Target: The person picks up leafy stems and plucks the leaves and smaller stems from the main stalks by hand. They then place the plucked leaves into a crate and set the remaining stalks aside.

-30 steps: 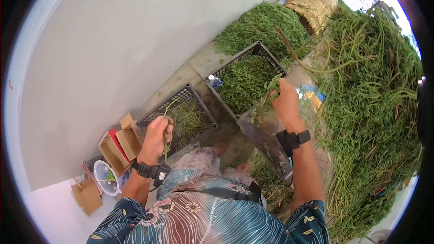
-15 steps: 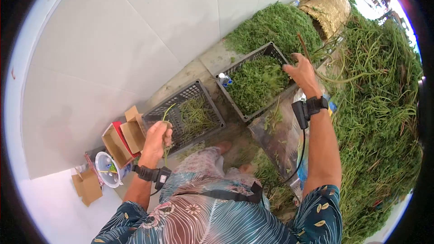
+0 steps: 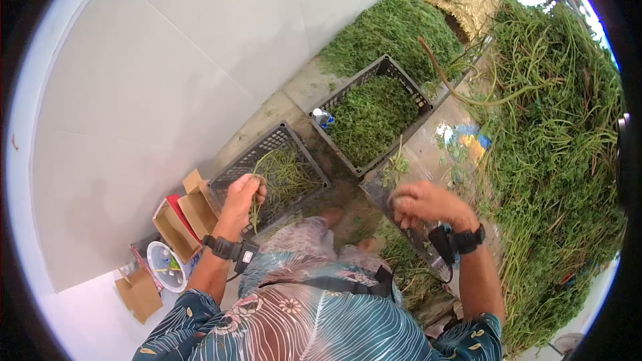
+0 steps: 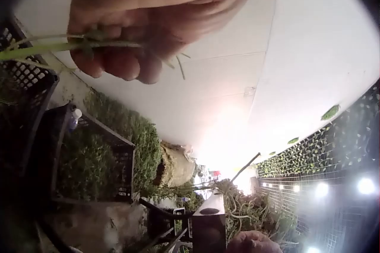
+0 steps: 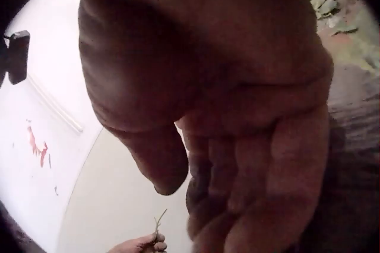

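Observation:
In the head view my left hand (image 3: 244, 202) holds a few thin green stems, curled fingers closed round them, over the near side of the stem crate (image 3: 311, 155). The left wrist view shows these green stems (image 4: 35, 50) running through the fist, with short ends poking out. My right hand (image 3: 428, 204) hovers above the dark sheet beside my knees, fingers loosely bent. From the right wrist view, its palm and fingers (image 5: 255, 176) hold nothing. A small leafy sprig (image 3: 396, 167) lies on the sheet, just beyond the right hand.
A black leaf crate (image 3: 336, 147) with a bottle (image 3: 323, 117) at its corner stands ahead. Behind it are a leafy heap (image 3: 388, 33) and a woven sack (image 3: 471, 3). A big pile of greens (image 3: 562, 160) fills the right side. Cardboard boxes (image 3: 177, 227) and a white tub (image 3: 166, 266) sit left.
My right hand carried leafy greens toward the leaf crate, opened over it, and has come back toward my body without them. The left hand keeps its stems, staying nearly in place.

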The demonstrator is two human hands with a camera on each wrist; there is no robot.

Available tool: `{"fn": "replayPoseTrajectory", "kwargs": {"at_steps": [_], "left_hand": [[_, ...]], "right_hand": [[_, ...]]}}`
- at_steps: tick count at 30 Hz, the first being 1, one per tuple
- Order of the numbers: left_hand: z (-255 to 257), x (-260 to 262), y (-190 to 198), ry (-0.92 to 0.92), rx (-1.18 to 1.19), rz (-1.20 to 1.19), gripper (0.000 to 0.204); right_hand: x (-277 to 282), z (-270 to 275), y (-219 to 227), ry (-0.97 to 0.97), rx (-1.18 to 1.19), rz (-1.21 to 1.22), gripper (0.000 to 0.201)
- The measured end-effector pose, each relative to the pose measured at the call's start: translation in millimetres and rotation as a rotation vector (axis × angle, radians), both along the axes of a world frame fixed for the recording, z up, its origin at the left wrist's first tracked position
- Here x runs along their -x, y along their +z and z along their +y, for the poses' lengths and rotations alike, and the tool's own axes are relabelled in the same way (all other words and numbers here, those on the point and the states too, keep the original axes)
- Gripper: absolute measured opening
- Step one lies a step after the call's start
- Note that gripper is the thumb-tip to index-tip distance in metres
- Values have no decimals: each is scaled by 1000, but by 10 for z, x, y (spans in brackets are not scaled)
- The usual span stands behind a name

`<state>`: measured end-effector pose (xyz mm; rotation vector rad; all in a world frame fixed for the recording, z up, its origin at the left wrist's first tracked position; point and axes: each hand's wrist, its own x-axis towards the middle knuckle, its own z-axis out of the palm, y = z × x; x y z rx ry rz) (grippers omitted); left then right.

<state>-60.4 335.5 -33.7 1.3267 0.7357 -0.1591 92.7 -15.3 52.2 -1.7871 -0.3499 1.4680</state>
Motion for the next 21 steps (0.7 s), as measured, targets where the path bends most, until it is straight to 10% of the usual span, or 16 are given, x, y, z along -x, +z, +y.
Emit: {"fn": "replayPoseTrajectory", "kwargs": {"at_steps": [7,12,15,21], "left_hand": [[71,-121,-122,-198,-146,86,20],[293,-189,-615,-395,-336,147,24],[428,-170,-1195,-469,-939,-226,32],[-21,-772,-622,-404,-412,-107,25]], "right_hand": [[-424,325,-56,-699,-328,-772,45],[149,-45,-3,-588,-171,-648,30],[612,-289,52,-772,58,-791,23],[1313,-967,-234,-1161,470,-1120,17]]}}
